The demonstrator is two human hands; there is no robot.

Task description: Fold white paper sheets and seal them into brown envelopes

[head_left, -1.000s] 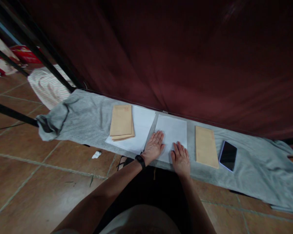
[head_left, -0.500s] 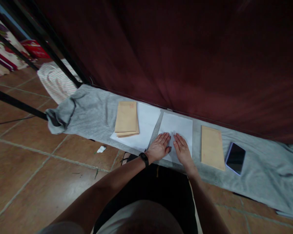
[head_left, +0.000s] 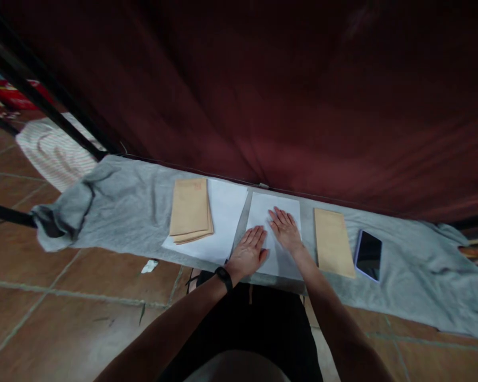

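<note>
A white sheet of paper (head_left: 276, 207) lies on a grey cloth (head_left: 135, 212) spread on the floor. My left hand (head_left: 249, 250) lies flat on the sheet's near left part, fingers stretched out. My right hand (head_left: 284, 229) rests flat on the sheet's middle, fingers spread and pointing up and left. A black band sits on my left wrist. Left of the sheet, a small stack of brown envelopes (head_left: 190, 209) lies on a larger white paper (head_left: 227, 220). One brown envelope (head_left: 332, 241) lies right of the sheet.
A phone (head_left: 368, 254) with a dark screen lies right of the single envelope. A dark red curtain (head_left: 263, 95) hangs behind the cloth. Black metal bars (head_left: 43, 79) and a striped fabric (head_left: 51, 151) are at the left. Brown floor tiles (head_left: 63, 313) surround me.
My right hand has slid up the sheet from its near edge to its middle. My left hand stays flat near the sheet's lower left.
</note>
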